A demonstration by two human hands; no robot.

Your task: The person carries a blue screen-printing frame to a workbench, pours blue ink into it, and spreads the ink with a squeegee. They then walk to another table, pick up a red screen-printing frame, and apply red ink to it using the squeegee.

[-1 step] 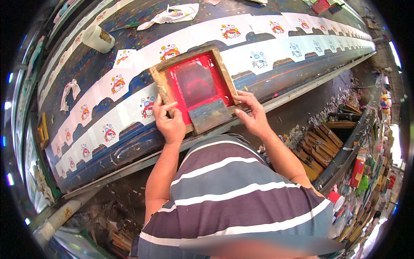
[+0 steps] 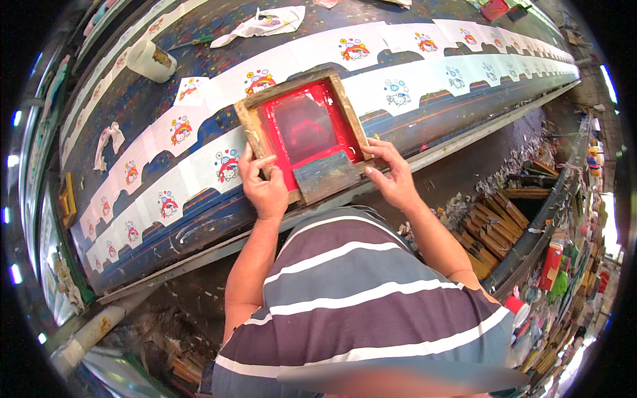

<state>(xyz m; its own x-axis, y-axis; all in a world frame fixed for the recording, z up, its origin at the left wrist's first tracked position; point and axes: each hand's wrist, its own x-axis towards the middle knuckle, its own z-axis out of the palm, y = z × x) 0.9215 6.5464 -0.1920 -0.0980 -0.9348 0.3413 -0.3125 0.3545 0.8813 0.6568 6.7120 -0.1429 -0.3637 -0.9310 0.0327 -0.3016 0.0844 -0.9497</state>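
Observation:
Both hands grip a wooden screen-printing frame (image 2: 306, 126), its mesh ringed with bright red ink. My left hand (image 2: 267, 190) is closed around the left rail near the close corner. On the opposite rail, my right hand (image 2: 393, 174) pinches the edge between thumb and fingers. A wide, dark, flat squeegee (image 2: 325, 178) rests in the near end of the frame. Beneath the frame runs a row of white fabric pieces; one to its left carries a red and blue print (image 2: 227, 166), one to its right a blue print (image 2: 398, 93). Whatever lies directly under the frame is hidden.
A second row of printed pieces (image 2: 355, 50) lies farther back on the long, ink-spotted table (image 2: 219, 199). A stained white tub (image 2: 151, 61) and crumpled rags (image 2: 262, 26) sit behind. At lower right, a bin holds several wooden frames (image 2: 488, 225) above littered floor.
The frame and both hands have shifted very slightly to the right. My grip looks the same.

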